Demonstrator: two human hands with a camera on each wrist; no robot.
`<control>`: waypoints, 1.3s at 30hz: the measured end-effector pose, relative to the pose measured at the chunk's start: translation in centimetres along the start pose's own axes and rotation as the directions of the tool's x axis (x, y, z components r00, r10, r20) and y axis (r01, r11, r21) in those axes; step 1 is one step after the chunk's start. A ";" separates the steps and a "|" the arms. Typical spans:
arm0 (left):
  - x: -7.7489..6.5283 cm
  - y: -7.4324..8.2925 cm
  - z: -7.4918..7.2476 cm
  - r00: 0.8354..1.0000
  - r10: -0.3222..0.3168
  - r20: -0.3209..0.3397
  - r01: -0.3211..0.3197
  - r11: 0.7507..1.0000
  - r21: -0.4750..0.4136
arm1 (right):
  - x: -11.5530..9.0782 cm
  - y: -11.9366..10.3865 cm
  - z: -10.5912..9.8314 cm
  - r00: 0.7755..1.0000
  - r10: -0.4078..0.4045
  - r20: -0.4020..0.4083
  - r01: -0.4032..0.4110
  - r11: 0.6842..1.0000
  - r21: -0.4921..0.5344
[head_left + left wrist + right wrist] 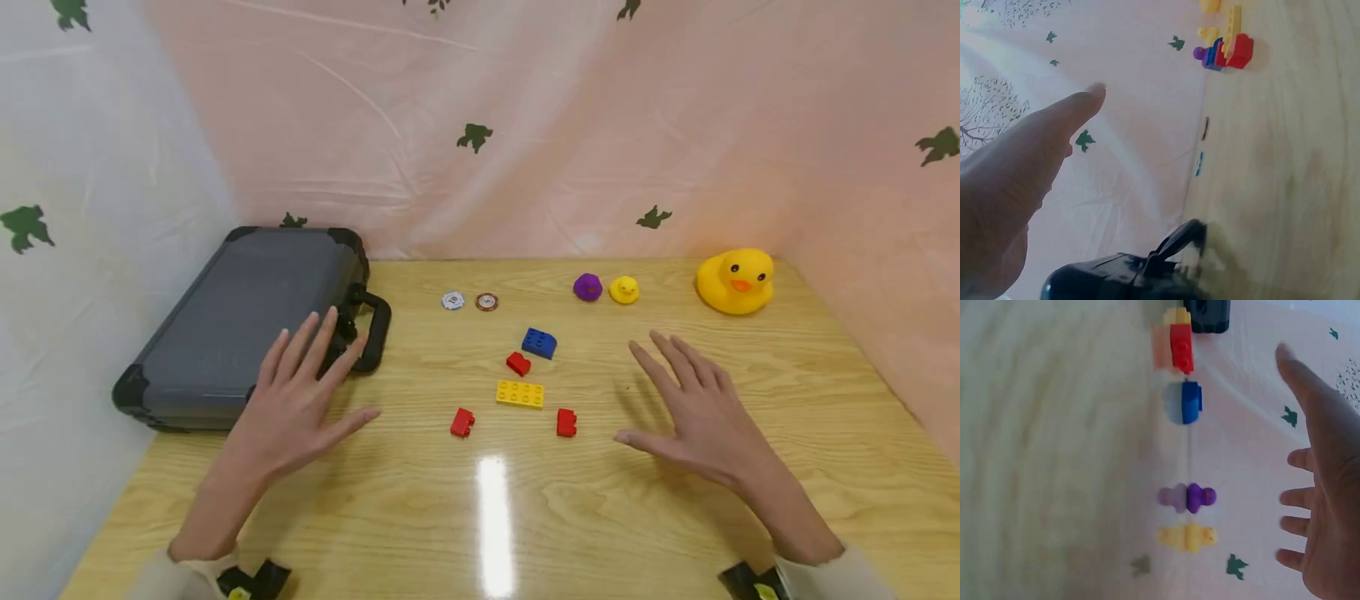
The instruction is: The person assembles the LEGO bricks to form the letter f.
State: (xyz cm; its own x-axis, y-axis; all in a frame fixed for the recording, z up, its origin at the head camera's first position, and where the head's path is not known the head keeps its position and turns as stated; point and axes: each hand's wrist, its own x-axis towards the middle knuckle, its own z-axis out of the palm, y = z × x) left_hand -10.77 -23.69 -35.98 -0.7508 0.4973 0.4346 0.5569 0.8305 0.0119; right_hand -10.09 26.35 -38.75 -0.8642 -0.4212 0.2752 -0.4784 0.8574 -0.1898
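Currently, with the left hand (291,421) and right hand (702,417) empty and fingers spread, the studded yellow plastic brick (520,395) between the hands could be displaced by a low inward sweep, and the curved black handle (382,329) of the rectangular grey case (240,317) snagged by lowered left fingers.

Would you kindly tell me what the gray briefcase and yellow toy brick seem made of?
Gray briefcase: hard plastic or perhaps metal, judging by its flat, faintly shiny surface. Yellow toy brick: probably smooth moulded plastic, given its even color and raised studs.
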 end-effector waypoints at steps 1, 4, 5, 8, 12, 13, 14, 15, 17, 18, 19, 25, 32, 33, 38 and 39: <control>0.1 0.2 0.3 1.000 0.023 -0.009 -0.023 0.999 -0.027 | 0.1 -0.2 0.3 1.000 -0.002 0.022 0.001 1.000 0.030; 0.4 1.0 1.3 0.997 0.078 -0.019 -0.080 0.990 -0.118 | 0.4 -1.0 1.1 0.996 0.000 0.085 -0.010 0.992 0.122; 0.4 1.2 1.7 0.996 0.093 -0.017 -0.095 0.984 -0.152 | 0.5 -1.2 1.4 0.995 -0.003 0.098 -0.011 0.989 0.147; 0.5 2.2 2.9 0.993 0.115 0.030 -0.104 0.963 -0.248 | 0.7 -1.7 2.2 0.993 -0.024 0.117 -0.004 0.973 0.229; 0.6 3.3 4.4 0.986 0.113 0.125 -0.064 0.938 -0.340 | 1.0 -2.3 3.4 0.992 -0.056 0.116 0.016 0.947 0.321; 0.7 3.6 4.7 0.983 0.110 0.147 -0.051 0.933 -0.355 | 1.0 -2.3 3.7 0.991 -0.061 0.116 0.018 0.939 0.343; 0.7 3.8 5.0 0.980 0.107 0.167 -0.039 0.930 -0.367 | 1.1 -2.4 3.9 0.991 -0.066 0.117 0.019 0.931 0.364; 0.8 4.0 5.3 0.977 0.105 0.186 -0.028 0.926 -0.376 | 1.2 -2.5 4.2 0.990 -0.071 0.119 0.020 0.924 0.382; 0.9 4.5 5.8 0.971 0.094 0.221 0.001 0.919 -0.395 | 1.3 -2.6 4.6 0.990 -0.080 0.120 0.024 0.911 0.411; 1.0 4.6 6.1 0.968 0.087 0.236 0.020 0.910 -0.414 | 1.3 -2.6 4.8 0.989 -0.084 0.119 0.026 0.907 0.420; 1.0 4.8 6.3 0.966 0.078 0.248 0.039 0.900 -0.434 | 1.4 -2.6 5.0 0.989 -0.088 0.116 0.030 0.904 0.427; 1.6 5.7 7.6 0.948 0.048 0.314 0.139 0.827 -0.545 | 1.7 -2.5 5.7 0.991 -0.101 0.093 0.051 0.900 0.433; 2.3 6.5 8.5 0.937 0.072 0.343 0.149 0.805 -0.574 | 1.9 -2.6 6.2 0.990 -0.109 0.089 0.059 0.896 0.439; 2.4 6.6 8.5 0.937 0.075 0.341 0.143 0.807 -0.572 | 2.0 -2.6 6.2 0.990 -0.110 0.084 0.062 0.897 0.439; 2.7 6.6 8.6 0.944 0.091 0.317 0.108 0.822 -0.559 | 2.1 -2.6 6.3 0.991 -0.113 0.066 0.073 0.895 0.440; 2.7 6.6 8.7 0.945 0.093 0.313 0.102 0.825 -0.556 | 2.1 -2.6 6.3 0.992 -0.114 0.062 0.075 0.894 0.441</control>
State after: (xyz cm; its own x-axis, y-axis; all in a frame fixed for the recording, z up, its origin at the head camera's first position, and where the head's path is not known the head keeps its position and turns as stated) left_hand -12.25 -14.66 -42.55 -0.7688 0.6261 0.1301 0.5798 0.5968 0.5546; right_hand -11.62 21.37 -43.60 -0.8120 -0.5339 0.2360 -0.5617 0.6047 -0.5647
